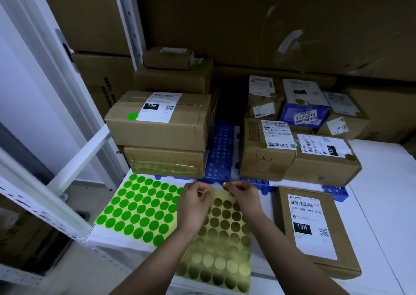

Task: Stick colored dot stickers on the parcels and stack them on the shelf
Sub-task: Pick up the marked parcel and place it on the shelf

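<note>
Right hand [242,193]: fingertips pinching a gold dot sticker [225,184] at the far edge of the gold sticker sheet [221,247]. Left hand [194,207]: fingers closing on that sheet's far edge, pressing it down. Green sticker sheet [139,211]: lying just left. Flat parcel [315,229]: lying near right on the white shelf [382,204]. Green-dotted parcel [157,119]: sitting stacked far left. Gold-dotted parcels [299,153]: sitting far right on the blue pallet [221,153].
</note>
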Action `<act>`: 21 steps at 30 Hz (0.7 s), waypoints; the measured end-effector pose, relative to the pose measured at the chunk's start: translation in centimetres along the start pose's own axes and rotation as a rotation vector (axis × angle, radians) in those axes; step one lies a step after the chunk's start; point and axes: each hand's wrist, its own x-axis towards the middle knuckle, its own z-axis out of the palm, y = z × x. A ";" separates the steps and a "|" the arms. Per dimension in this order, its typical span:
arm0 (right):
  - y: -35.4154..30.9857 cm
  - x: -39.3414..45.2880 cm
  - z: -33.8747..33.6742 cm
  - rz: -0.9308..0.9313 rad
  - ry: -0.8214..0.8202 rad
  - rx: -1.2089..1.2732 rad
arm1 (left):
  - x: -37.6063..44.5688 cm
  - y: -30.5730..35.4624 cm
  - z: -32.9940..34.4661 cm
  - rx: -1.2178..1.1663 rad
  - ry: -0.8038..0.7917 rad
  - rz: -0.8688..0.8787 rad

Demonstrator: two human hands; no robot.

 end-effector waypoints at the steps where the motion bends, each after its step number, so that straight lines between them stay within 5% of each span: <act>1: -0.4 -0.4 -0.4 -0.023 -0.001 0.021 | 0.0 0.6 0.1 -0.097 -0.044 -0.043; 5: -2.0 -2.2 -2.6 -0.115 -0.007 0.078 | -0.8 3.7 0.7 -0.363 -0.179 -0.167; 10: -3.0 -4.3 -7.6 -0.203 0.048 0.121 | -2.5 7.3 2.5 -0.496 -0.243 -0.124; 21: -0.1 -9.0 -18.1 -0.044 0.071 0.093 | -7.6 11.3 8.8 -0.242 -0.428 -0.007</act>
